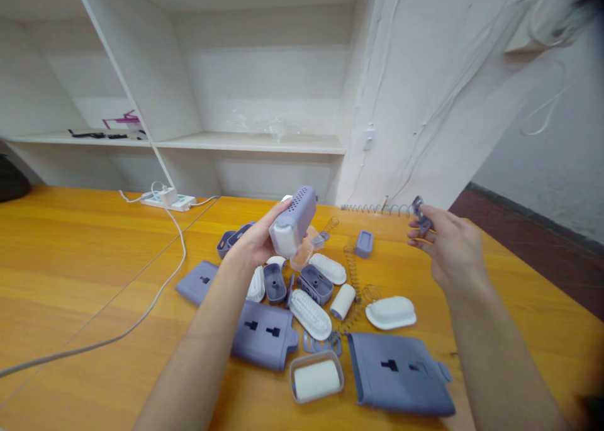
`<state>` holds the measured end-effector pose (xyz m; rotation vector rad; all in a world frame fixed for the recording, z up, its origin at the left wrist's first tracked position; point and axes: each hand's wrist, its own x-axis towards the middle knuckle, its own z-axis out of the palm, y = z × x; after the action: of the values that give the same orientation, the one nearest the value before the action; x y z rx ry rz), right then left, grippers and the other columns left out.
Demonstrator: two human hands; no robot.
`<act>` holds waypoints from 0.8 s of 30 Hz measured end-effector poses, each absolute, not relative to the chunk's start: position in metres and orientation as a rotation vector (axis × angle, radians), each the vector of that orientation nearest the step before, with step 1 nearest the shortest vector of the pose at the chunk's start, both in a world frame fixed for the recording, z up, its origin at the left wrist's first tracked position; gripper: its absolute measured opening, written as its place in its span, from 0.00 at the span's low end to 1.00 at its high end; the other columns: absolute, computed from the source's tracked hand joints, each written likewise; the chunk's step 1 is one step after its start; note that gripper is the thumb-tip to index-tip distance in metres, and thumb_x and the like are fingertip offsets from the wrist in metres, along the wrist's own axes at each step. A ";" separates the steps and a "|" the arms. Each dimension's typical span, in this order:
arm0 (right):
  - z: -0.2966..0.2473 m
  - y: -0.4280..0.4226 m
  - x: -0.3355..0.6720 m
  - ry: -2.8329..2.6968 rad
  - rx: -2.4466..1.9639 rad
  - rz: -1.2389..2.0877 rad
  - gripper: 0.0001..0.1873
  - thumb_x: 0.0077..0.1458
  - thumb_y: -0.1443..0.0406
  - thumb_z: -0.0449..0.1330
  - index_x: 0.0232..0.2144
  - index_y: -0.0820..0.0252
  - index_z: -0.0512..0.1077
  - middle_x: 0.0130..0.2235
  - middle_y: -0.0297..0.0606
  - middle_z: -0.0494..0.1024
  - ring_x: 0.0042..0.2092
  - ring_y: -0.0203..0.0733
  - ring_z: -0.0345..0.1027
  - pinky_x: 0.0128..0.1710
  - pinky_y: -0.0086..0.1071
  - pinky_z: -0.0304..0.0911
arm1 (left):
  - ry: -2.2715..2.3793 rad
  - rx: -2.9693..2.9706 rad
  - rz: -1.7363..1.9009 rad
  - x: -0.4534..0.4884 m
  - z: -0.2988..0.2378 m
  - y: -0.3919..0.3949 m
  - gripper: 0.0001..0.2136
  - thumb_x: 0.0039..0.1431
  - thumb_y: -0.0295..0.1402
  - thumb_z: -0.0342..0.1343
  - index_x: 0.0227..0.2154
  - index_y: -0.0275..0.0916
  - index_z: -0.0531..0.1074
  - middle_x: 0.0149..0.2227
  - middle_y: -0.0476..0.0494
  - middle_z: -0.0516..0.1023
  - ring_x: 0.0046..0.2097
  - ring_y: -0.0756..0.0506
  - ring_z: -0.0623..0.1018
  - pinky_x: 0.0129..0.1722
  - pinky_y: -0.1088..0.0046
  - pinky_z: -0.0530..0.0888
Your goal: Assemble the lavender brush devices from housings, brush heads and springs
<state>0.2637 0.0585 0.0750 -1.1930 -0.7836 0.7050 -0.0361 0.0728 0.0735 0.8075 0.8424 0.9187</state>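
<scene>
My left hand [258, 239] is wrapped round a purple-grey plastic case [302, 209] with rows of small holes and a whitish translucent end. Off to the right, my right hand [455, 245] pinches a small purple plastic piece [418, 206]. A long thin coil spring [377, 209] stretches leftward from that piece. Below the hands lie white ridged oval pieces [310, 314], purple oval cups [274, 283], a white roll [343, 302] and more loose springs [352, 267]. Nearer to me is a clear box [293, 390] with a white block [316, 380] inside.
Flat purple panels [401, 393] with dark slots lie on the wooden table [85, 280]. A smooth white oval piece [391, 313] and a small purple block [364, 244] are at the right. A power strip [182, 202] and its white cable [182, 248] run along the left, before white shelves [255, 141].
</scene>
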 end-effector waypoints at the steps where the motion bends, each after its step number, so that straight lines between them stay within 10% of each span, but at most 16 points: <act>1: 0.075 0.058 0.263 -0.784 -1.194 0.707 0.10 0.45 0.60 0.66 0.26 0.61 0.73 0.23 0.33 0.73 0.20 0.32 0.65 0.17 0.24 0.63 | 0.797 0.793 0.906 -0.037 0.074 0.073 0.26 0.56 0.52 0.54 0.50 0.37 0.71 0.35 0.37 0.79 0.32 0.42 0.79 0.25 0.69 0.74; 24: 0.074 0.060 0.262 -0.792 -1.199 0.714 0.10 0.45 0.59 0.66 0.27 0.61 0.74 0.24 0.33 0.74 0.20 0.32 0.66 0.18 0.24 0.64 | 0.553 0.656 0.797 -0.039 0.075 0.071 0.28 0.61 0.53 0.49 0.51 0.33 0.69 0.43 0.31 0.78 0.40 0.40 0.80 0.35 0.61 0.78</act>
<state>0.2623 0.0598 0.0743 -1.1993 -0.7924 0.7141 -0.0393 0.0707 0.0751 0.6565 0.5528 0.7968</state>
